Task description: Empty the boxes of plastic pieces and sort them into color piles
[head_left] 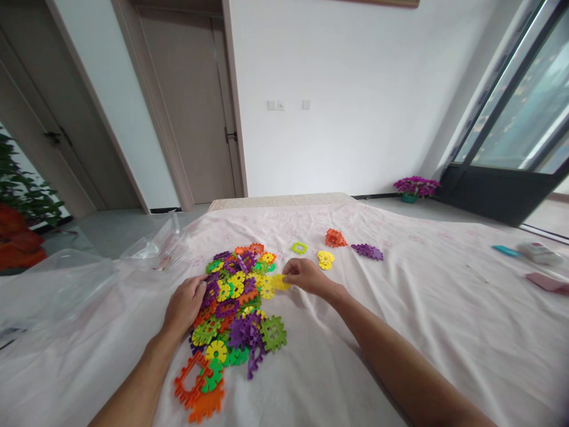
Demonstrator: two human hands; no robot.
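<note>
A mixed heap of plastic interlocking pieces [226,308] in purple, orange, green and yellow lies on the pale bedsheet-like cloth. My left hand [185,301] rests against the heap's left edge, its fingertips partly hidden among the pieces; I cannot make out whether it grips one. At the heap's right side my right hand [306,276] pinches a yellow flower-shaped piece [280,282]. Beyond that hand are a small yellow stack [326,260], an orange stack [335,238], a purple group [367,251] and a single lime-green square frame piece [299,248].
Clear plastic packaging [155,246] and a clear bag [57,284] lie on the left. Toward the right edge are a blue item [505,251], a white packet [539,253] and a dark pink item [547,283]. Purple flowers [416,185] stand on the floor by the window.
</note>
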